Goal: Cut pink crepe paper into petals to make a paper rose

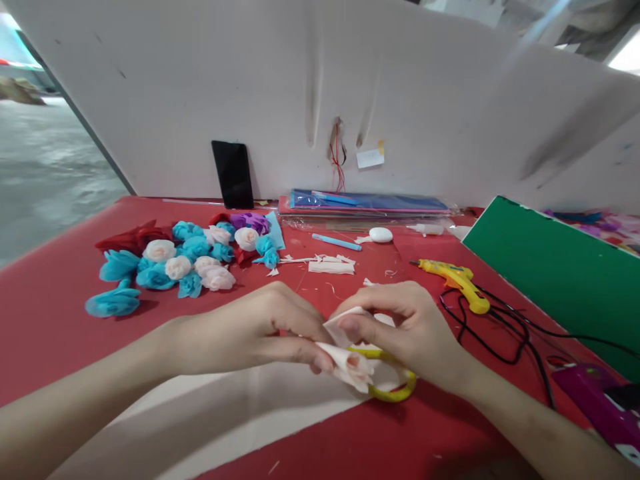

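Your left hand pinches the rolled base of a paper flower, and your right hand is closed on its loose outer petal, just above the yellow scissors on the red table. Squeeze or tug too hard and the thin paper may tear or unroll. The flower is white, blush-centred and tightly coiled.

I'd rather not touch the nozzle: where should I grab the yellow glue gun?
Probably the handle, from the near right side. The glue gun lies flat, nozzle pointing left, handle angled toward the person, with the black cord trailing off its end.
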